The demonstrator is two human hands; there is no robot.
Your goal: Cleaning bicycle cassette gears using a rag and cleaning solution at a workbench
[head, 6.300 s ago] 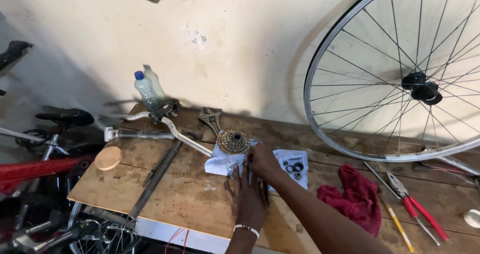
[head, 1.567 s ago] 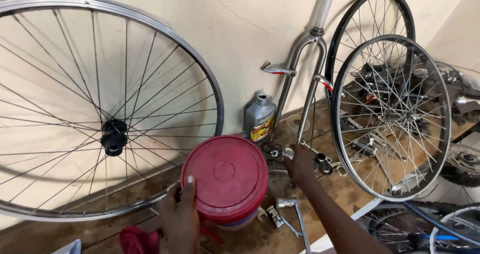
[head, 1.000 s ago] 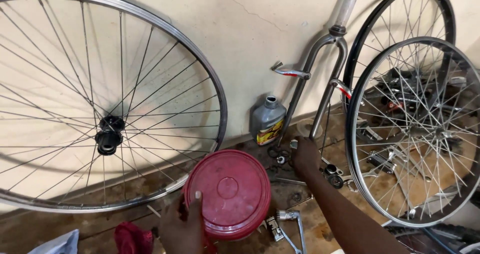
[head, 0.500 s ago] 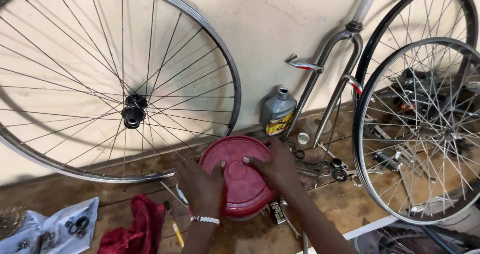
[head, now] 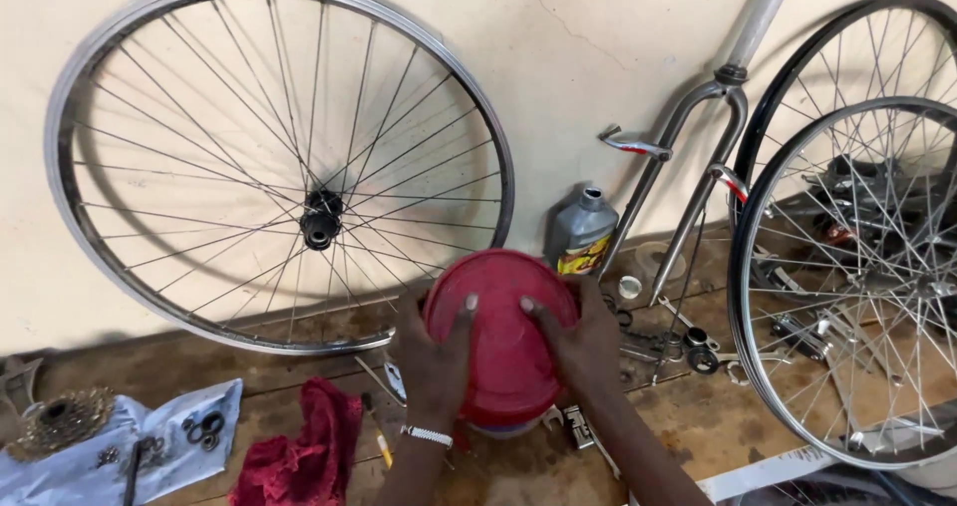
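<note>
Red tub (head: 501, 351) stands on the wooden worktop (head: 718, 416), just in front of the grey oil bottle (head: 581, 232), lid on. Left hand (head: 436, 356) and right hand (head: 583, 341) clasp its lid from either side, thumbs on top. Beside the tub lie a red rag (head: 299, 451) and loose tools; nothing taken out yet.

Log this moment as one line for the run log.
left hand: on red lid | right hand: on red lid | nearby: grey oil bottle, red rag, spoked wheel leaning on wall
</note>
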